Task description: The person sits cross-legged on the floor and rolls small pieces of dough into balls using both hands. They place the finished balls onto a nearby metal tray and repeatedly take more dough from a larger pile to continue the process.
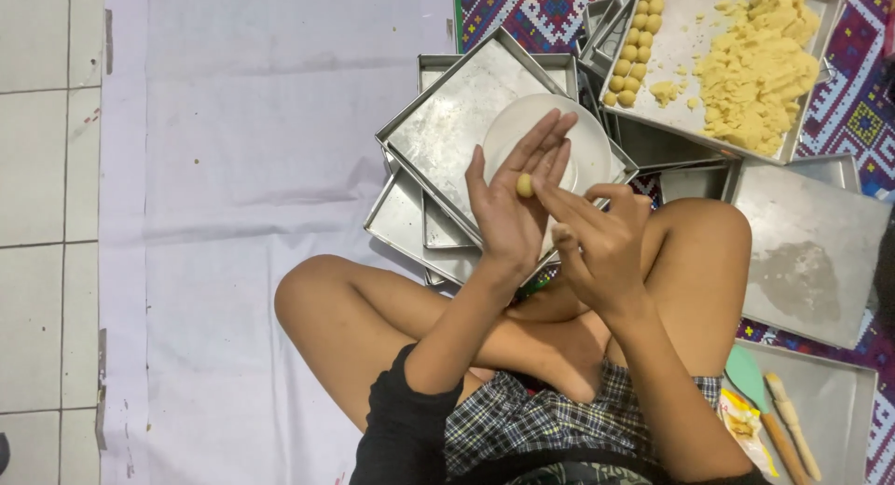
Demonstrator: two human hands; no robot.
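Yellow dough ball (525, 185) pinched between the two hands, above white round plate (548, 142). Left hand (511, 205) open flat, palm up, fingers (541, 140) stretched out and close together, ball resting near their base. Right hand (601, 243) loosely curled, index and middle fingers (559, 198) extended and touching ball from right side; other fingers bent in, not clenched. Plate sitting on stack of square metal trays (447, 122), skewed against each other, on white cloth (280, 122) over tiled floor (47, 168). Further tray (685, 56) at top right holding heap of crumbly yellow dough (760, 61) plus rows of finished small balls (636, 47) along its left edge. Empty trays at right, one (811, 243) with dull smear. Wooden roller (792, 424) and green scraper (746, 373) lying in bottom-right tray. Legs crossed, bare knees either side of hands.
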